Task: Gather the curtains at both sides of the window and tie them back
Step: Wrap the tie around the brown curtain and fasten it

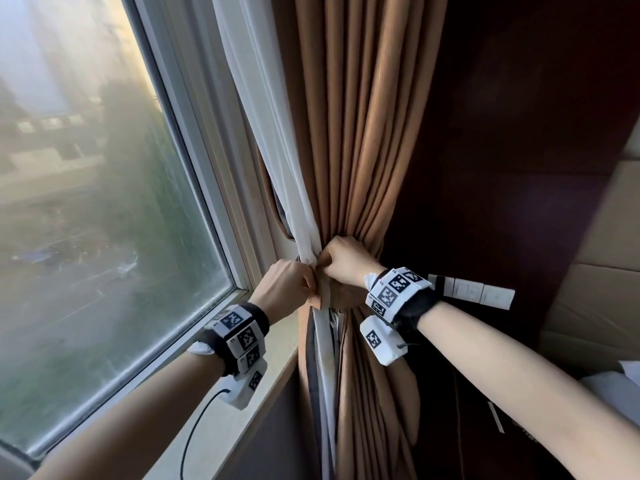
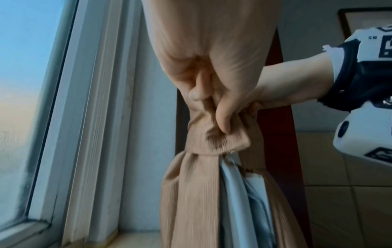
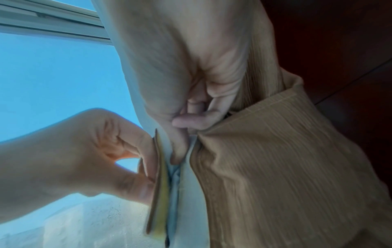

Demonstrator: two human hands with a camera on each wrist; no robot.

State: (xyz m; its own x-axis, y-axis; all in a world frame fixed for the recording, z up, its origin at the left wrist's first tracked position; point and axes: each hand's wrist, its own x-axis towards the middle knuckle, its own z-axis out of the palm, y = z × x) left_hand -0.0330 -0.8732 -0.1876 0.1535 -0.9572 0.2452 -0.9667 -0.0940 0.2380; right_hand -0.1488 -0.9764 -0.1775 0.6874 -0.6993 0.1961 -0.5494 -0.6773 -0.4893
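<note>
A brown curtain (image 1: 363, 140) and a white sheer curtain (image 1: 277, 140) hang bunched together at the right side of the window (image 1: 104, 202). A brown fabric tie-back band (image 1: 323, 292) wraps the bundle at sill height. My left hand (image 1: 310, 282) pinches the band's end from the window side; in the right wrist view that left hand (image 3: 146, 167) holds the strap's edge (image 3: 158, 176). My right hand (image 1: 327, 263) grips the band from the other side, its thumb (image 2: 222, 117) pressed on the band's overlapping end (image 2: 216, 144). The fingertips are hidden in the folds.
The white window frame (image 1: 221, 209) and beige sill (image 1: 242, 410) run just left of the curtains. A dark wood wall panel (image 1: 502, 133) stands behind them, carrying a white switch plate (image 1: 478, 292). Cardboard boxes (image 1: 595, 254) fill the right side.
</note>
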